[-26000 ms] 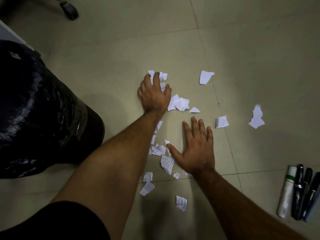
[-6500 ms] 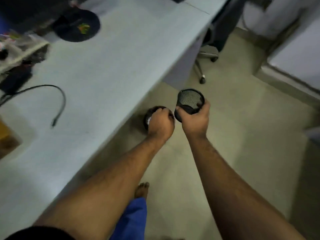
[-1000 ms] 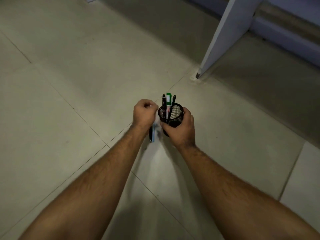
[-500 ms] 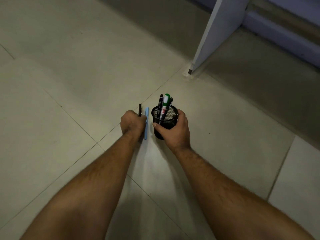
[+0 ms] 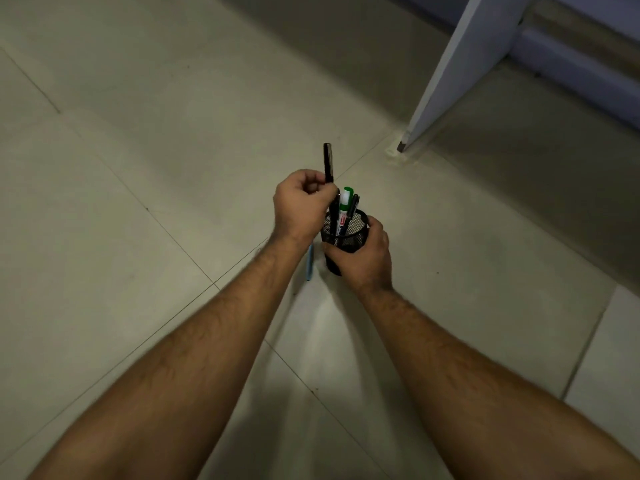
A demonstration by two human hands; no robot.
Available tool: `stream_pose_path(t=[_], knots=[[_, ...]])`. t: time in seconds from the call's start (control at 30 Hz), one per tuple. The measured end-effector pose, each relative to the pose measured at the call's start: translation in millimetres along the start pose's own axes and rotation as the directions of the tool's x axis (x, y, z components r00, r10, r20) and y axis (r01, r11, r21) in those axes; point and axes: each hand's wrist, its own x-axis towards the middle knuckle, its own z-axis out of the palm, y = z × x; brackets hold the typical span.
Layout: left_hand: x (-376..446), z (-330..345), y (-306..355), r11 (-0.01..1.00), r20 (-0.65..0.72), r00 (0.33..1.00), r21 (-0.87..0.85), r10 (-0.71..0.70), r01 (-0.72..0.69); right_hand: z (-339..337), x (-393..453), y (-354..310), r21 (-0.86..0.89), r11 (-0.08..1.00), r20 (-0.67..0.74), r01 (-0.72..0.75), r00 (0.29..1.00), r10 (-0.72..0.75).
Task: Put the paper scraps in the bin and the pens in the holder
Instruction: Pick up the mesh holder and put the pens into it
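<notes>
While the right hand (image 5: 363,259) is gripping the mesh holder (image 5: 346,239) on the floor tile (image 5: 173,220), the left hand (image 5: 299,207) is pinching a black pen (image 5: 328,162) upright just above the rim. Green marker (image 5: 345,209) and other pens are already sitting inside. Blue pen (image 5: 309,263) is lying on the floor, just left of the holder. Best move: tip pointing down into a gap, holder staying steady, releasing late. No scraps or bin showing.

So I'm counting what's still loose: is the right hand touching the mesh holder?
Touching. The head view shows the right hand wrapped round the black mesh holder, thumb on its near wall and fingertips on the rim at the right side.
</notes>
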Motion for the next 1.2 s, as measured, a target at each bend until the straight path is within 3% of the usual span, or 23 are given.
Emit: stream_pose_path(t=[0.1, 0.17, 0.23, 0.3, 0.4, 0.47, 0.53, 0.6, 0.67, 0.83, 0.9, 0.93, 1.0, 1.07, 1.13, 1.2], knots=[[-3.0, 3.9, -6.2, 0.998, 0.048, 0.998, 0.052, -0.039, 0.036, 4.0, -2.5, -0.4, 0.018, 1.000, -0.005, 0.005, 1.000, -0.005], [-7.6, 4.0, -13.4, 0.969, 0.160, 0.986, 0.249, -0.054, 0.013, 4.7, -2.2, -1.0, 0.024, 1.000, -0.015, 0.013, 1.000, -0.013], [-12.4, 1.2, -18.0, 0.873, 0.300, 0.952, 0.479, -0.064, -0.092, 3.6, -1.3, -1.2, 0.030, 0.999, -0.015, 0.037, 0.999, -0.037], [-13.4, -0.5, -16.1, 0.793, 0.370, 0.928, 0.575, -0.032, -0.202, 1.6, -1.3, 0.2, 0.035, 0.998, -0.005, 0.049, 0.999, -0.048], [-9.7, -2.2, -11.0, 0.802, 0.274, 0.955, 0.542, 0.112, -0.250, -2.1, -2.8, 2.3, 0.080, 0.997, -0.008, 0.022, 1.000, -0.021], [-5.1, -6.5, -18.9, 0.859, 0.103, 0.991, 0.496, 0.091, -0.130, -5.7, -4.1, 1.8, 0.096, 0.995, -0.013, 0.015, 1.000, -0.014], [-4.3, -12.3, -37.1, 0.856, -0.041, 0.999, 0.515, -0.030, 0.047, -8.9, -5.4, 3.1, 0.112, 0.994, -0.023, 0.002, 1.000, 0.000], [-8.2, -13.7, -57.5, 0.749, -0.064, 0.986, 0.643, -0.153, 0.158, -12.1, -5.4, 6.1, 0.124, 0.992, -0.037, -0.026, 0.999, 0.031], [-14.1, -10.0, -71.5, 0.626, -0.009, 0.974, 0.764, -0.227, 0.153, -13.9, -6.2, 9.6, 0.113, 0.993, -0.037, -0.040, 0.998, 0.044], [-5.7, -0.7, -76.0, 0.516, -0.059, 0.967, 0.837, -0.248, 0.184, -12.8, -6.9, 17.3, 0.034, 0.999, -0.032, -0.014, 0.999, 0.015], [0.4, -0.8, -68.1, 0.554, -0.078, 0.969, 0.809, -0.233, 0.198, -11.5, -6.0, 18.3, 0.013, 1.000, -0.030, -0.019, 0.999, 0.020], [3.8, -1.4, -62.9, 0.624, -0.087, 0.973, 0.755, -0.212, 0.203, -10.9, -5.0, 17.7, 0.003, 1.000, -0.028, -0.022, 0.999, 0.022], [10.9, -2.2, -49.3, 0.839, -0.064, 0.983, 0.512, -0.174, 0.182, -10.0, -1.1, 16.0, -0.010, 1.000, -0.022, -0.025, 0.999, 0.025], [15.0, -3.0, -32.6, 0.970, -0.007, 0.991, 0.206, -0.134, 0.133, -9.1, 4.2, 12.6, -0.007, 0.999, -0.014, -0.037, 0.999, 0.037], [13.4, -3.5, -16.6, 0.994, 0.065, 0.995, 0.088, -0.075, 0.070, -6.2, 8.9, 6.4, 0.003, 0.999, 0.007, -0.040, 0.999, 0.040], [8.3, -0.5, -5.6, 0.996, 0.133, 0.991, 0.089, -0.031, 0.019, -1.9, 10.7, 0.1, 0.014, 0.999, 0.037, -0.036, 0.999, 0.035]])
